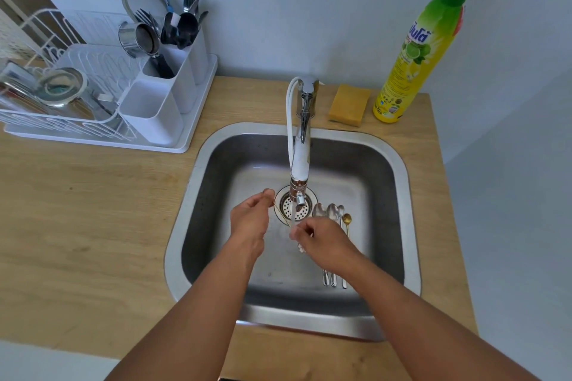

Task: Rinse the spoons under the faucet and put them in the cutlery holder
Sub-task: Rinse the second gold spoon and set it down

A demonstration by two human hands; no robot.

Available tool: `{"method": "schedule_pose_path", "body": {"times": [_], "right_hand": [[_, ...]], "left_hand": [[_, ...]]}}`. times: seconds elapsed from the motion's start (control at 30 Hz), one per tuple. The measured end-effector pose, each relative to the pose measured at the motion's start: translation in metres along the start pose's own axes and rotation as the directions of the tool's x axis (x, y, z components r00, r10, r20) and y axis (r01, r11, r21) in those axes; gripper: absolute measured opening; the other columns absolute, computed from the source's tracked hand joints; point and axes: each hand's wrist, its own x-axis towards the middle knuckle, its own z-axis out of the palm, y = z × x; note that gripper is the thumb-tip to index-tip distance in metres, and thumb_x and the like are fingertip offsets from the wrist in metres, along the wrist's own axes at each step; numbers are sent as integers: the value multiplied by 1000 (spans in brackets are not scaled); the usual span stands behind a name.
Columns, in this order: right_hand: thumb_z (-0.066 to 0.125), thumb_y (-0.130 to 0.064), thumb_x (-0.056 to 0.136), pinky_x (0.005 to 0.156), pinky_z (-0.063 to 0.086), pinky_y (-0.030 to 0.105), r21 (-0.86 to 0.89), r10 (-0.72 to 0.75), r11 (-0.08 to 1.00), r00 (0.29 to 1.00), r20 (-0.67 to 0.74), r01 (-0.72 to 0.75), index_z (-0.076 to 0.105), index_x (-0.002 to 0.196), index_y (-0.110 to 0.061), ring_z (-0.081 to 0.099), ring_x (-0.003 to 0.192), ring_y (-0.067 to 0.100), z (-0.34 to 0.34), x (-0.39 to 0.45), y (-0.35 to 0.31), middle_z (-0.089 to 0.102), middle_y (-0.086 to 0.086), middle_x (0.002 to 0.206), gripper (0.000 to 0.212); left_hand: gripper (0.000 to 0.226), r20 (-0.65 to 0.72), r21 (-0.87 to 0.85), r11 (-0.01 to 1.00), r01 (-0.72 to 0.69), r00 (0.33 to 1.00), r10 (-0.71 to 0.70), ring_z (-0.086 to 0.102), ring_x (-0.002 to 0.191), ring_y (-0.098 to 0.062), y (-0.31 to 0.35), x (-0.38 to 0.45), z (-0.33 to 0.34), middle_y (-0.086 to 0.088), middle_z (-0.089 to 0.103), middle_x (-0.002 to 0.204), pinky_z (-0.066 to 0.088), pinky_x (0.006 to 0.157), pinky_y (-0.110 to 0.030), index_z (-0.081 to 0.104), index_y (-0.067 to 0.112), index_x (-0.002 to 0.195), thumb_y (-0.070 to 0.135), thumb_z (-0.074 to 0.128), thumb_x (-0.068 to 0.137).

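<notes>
Two bare forearms enter from the bottom of the frame and converge toward its centre. The left hand (249,219) sits left of centre, its fingers curled, thumb and forefinger pinched together at its upper edge. The right hand (322,240) lies just right of centre, slightly lower, its fingers likewise curled into a pinch pointing left.

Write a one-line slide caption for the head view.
Both hands, left and right, hold a thin gold spoon under the running white faucet above the steel sink.
</notes>
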Motion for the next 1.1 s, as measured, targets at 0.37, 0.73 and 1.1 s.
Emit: {"method": "schedule_pose_path", "body": {"times": [0.37, 0.73, 1.1], "right_hand": [[51, -42, 101, 61, 43, 32, -378, -70, 924, 948, -309, -55, 65, 93, -28, 63, 82, 22, 7, -13, 20, 72, -6, 89, 21], [54, -10, 101, 70, 48, 31, -233, 343, 849, 830, -440, -474, 72, 104, -5, 70, 96, 37, -10, 2, 61, 72, 19, 104, 20], [54, -3, 98, 78, 58, 37, -398, 375, 759, 846, -380, -515, 65, 114, -4, 71, 100, 32, -7, 11, 61, 69, 14, 106, 19]], "left_hand": [[11, 69, 89, 995, -37, 997, 31, 67, 79, -1, -44, -15, 28, 15, 77, 77, 45, 66, -16, 78, 26, 78, 28, 81, 88], [5, 145, 367, 929, -42, 989, -13, 68, 93, -9, -64, 3, -7, 13, 74, 92, 50, 84, -26, 81, 25, 94, 26, 79, 90], [28, 321, 813, 506, -287, 947, 20, 67, 110, -22, -62, 24, -50, -1, 74, 121, 52, 98, -31, 74, 21, 120, 35, 65, 97]]}}
